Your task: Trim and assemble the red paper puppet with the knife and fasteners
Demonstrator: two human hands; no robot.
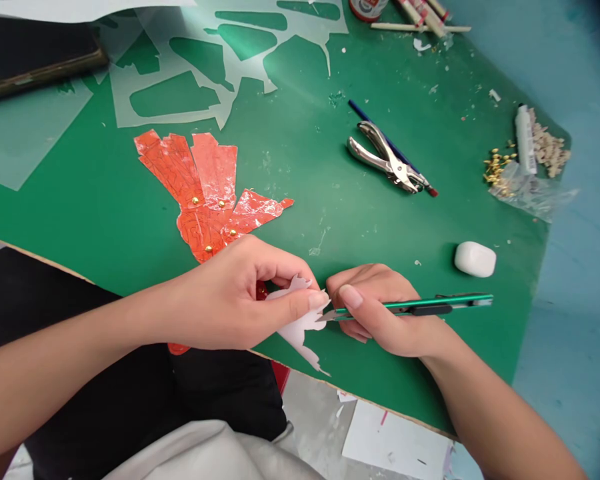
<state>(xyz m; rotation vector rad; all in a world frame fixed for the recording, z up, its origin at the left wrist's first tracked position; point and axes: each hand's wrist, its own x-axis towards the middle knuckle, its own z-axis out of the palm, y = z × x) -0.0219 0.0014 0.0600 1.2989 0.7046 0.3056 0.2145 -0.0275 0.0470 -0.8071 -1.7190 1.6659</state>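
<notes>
My left hand [235, 297] is closed in a pinch on a small white translucent cut-out piece [300, 327] at the near edge of the green cutting mat [330, 220]. My right hand [380, 313] grips a green utility knife [420, 305], its blade tip touching the white piece next to my left thumb. Just behind my left hand lies an orange-red jointed figure [205, 187] with small brass fasteners, partly hidden by my fingers.
A metal hole punch [387, 160] and a blue-handled brush [375, 133] lie mid-right. A white eraser [475, 259] sits right of the knife. Brass fasteners [497, 167], a plastic bag and a white tube [525, 139] are far right. Cut-out translucent sheets [190, 73] lie behind.
</notes>
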